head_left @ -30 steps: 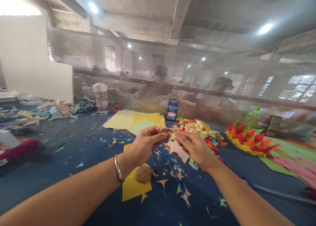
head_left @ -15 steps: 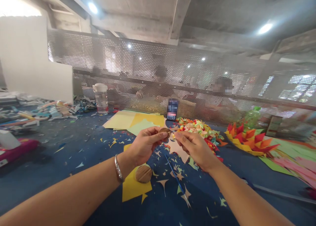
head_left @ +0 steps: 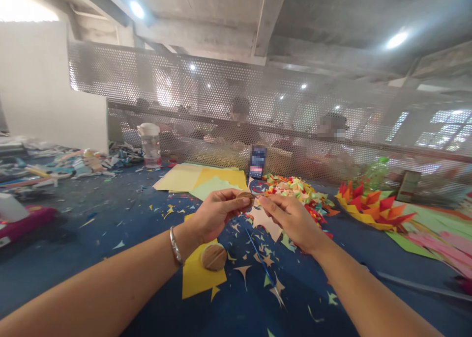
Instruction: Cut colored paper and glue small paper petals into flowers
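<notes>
Above the middle of the table, my left hand (head_left: 221,213) is closed around a small brown round disc (head_left: 246,196), seen almost edge-on between thumb and fingers. My right hand (head_left: 283,214) has thumb and forefinger pinched together just beside the disc's edge. Something thin and dark may run between the two hands, too small to name. Below my left wrist, a second brown disc (head_left: 214,257) lies on yellow paper (head_left: 193,280). A thin blue stick-like tool (head_left: 261,258) rests on the table beneath my hands, among cut paper scraps.
Paper sheets (head_left: 177,176) lie ahead, with a phone (head_left: 257,162) standing behind. Folded paper pieces (head_left: 295,187) are heaped right of it, near a red-orange-yellow paper flower (head_left: 372,211). A bottle (head_left: 150,145) stands left. A perforated metal screen (head_left: 206,91) spans the back, people beyond it.
The disc in my left hand has tipped from showing part of its face to nearly edge-on. My hands stay close together in about the same place.
</notes>
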The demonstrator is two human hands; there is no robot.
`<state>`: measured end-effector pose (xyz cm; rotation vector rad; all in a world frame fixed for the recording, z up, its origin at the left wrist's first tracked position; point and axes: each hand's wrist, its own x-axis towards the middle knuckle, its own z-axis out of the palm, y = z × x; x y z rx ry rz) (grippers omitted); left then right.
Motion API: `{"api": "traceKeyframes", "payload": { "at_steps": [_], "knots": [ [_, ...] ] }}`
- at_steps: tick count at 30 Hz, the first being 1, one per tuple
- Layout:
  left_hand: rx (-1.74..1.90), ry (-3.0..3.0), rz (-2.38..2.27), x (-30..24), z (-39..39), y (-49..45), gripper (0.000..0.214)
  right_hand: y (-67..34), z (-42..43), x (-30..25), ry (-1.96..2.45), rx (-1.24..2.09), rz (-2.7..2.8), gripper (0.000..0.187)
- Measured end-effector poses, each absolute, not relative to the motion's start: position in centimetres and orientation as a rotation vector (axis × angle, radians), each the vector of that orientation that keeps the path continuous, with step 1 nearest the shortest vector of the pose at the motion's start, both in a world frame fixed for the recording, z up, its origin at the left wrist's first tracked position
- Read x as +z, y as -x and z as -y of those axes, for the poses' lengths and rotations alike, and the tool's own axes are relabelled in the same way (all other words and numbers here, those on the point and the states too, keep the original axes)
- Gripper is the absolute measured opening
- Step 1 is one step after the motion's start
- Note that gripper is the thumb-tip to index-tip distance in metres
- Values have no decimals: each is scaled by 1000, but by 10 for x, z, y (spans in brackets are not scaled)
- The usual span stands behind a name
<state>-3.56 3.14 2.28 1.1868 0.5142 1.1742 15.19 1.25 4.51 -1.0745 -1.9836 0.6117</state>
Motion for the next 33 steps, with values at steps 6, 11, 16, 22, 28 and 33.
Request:
{"api": "traceKeyframes", "payload": {
  "at_steps": [6, 11, 16, 22, 28, 33],
  "knots": [
    [1186, -1198, -544, 23, -32, 36, 7, -151, -12, 46, 1097, 581, 1994, 43],
    [1157, -1258, -573, 26, -30, 38, 9, -151, -12, 46, 1099, 566, 2025, 44],
    [1141, -1235, -559, 26, -30, 39, 9, -152, -11, 47, 1100, 547, 2047, 43],
    [1136, -1254, -549, 27, -30, 39, 9, -152, -12, 47, 1102, 536, 2049, 43],
    [1103, -1273, -562, 25, -32, 41, 8, -152, -12, 47, 1090, 512, 2059, 43],
    [1106, -1307, -588, 25, -34, 41, 8, -152, -12, 46, 1097, 487, 2074, 43]
  ]
}}
